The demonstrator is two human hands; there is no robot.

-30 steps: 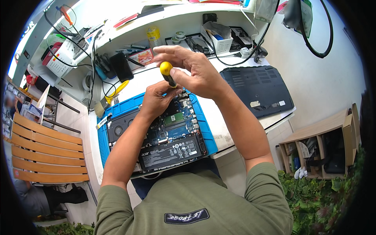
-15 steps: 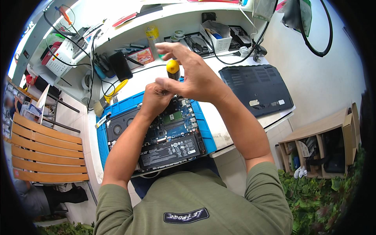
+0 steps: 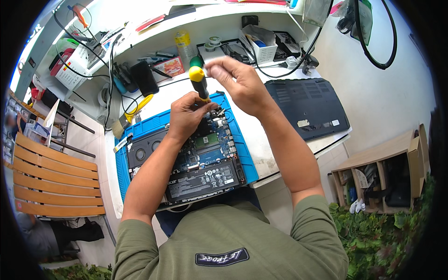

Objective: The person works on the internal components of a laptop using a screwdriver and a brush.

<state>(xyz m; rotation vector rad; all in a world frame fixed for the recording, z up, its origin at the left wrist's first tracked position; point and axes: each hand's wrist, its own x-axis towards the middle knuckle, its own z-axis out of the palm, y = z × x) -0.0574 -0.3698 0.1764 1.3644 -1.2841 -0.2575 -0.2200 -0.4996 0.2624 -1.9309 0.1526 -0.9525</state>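
Observation:
An opened laptop lies on a blue mat, its circuit board, fans and black battery exposed. Over its far edge stands a screwdriver with a yellow and black handle, roughly upright. My left hand is closed around its lower part, thumb and fingers pinched together; the tip is hidden behind the hand. To the right of the handle, my right hand is raised with its fingers apart and partly bent, holding nothing. Its fingertips are slightly blurred, close to the yellow cap.
A black laptop bottom cover lies at the right of the white table. Behind are a phone, a bottle and a white box. A yellow-handled brush lies left, beside cables. A slatted wooden bench stands further left.
My right hand has moved right, away from my left hand, and dropped slightly. The screwdriver's handle has shifted a little left. The laptop has stayed in place.

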